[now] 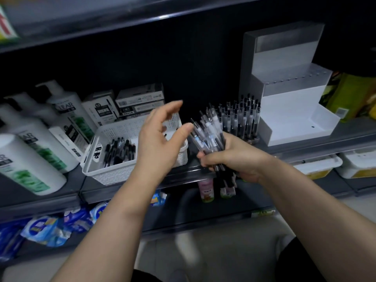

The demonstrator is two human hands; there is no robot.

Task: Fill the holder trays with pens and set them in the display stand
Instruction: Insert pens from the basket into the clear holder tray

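Observation:
My right hand (234, 157) grips a bundle of clear-barrelled black pens (209, 133), tips fanned up and to the left, in front of the shelf edge. My left hand (160, 139) hovers open just left of the bundle, fingers spread, over the right end of a white perforated basket (114, 169) that holds more black pens (119, 149). Behind the bundle a holder tray (240, 117) stands on the shelf, filled with upright pens. The white stepped display stand (291, 106) sits to the right on the same shelf, its steps bare.
White shampoo bottles (30, 151) crowd the shelf's left. Pen boxes (138, 102) are stacked behind the basket. A yellow-green package (354, 94) stands right of the stand. Blue packets (46, 226) and small bottles (207, 188) fill the lower shelf. White tubs (317, 165) sit lower right.

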